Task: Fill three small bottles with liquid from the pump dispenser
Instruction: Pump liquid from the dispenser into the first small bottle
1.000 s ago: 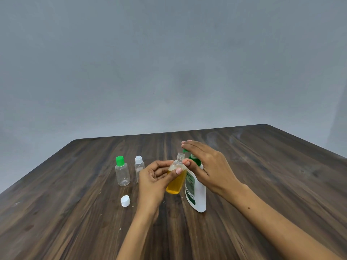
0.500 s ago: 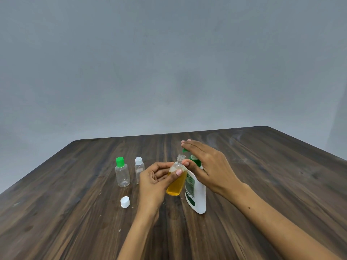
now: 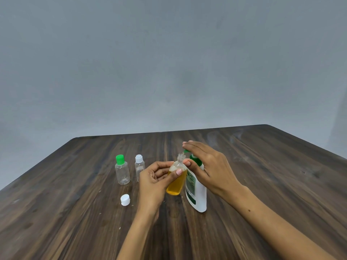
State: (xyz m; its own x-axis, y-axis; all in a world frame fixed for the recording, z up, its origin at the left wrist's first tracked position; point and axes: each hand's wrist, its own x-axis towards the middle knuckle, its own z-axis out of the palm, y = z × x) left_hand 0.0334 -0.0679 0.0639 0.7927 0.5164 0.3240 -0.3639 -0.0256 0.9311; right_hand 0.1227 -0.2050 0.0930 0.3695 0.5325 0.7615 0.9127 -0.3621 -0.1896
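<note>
Left hand (image 3: 153, 182) curled, right hand (image 3: 211, 168) flat.

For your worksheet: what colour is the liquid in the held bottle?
Amber-yellow, in the bottle; head view.

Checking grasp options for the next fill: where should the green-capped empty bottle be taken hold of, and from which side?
Judging by its pose, grip the green-capped bottle round its clear body below the cap, coming from its left. It stands upright, and the white-capped bottle stands close on its right, leaving less room there.
</note>
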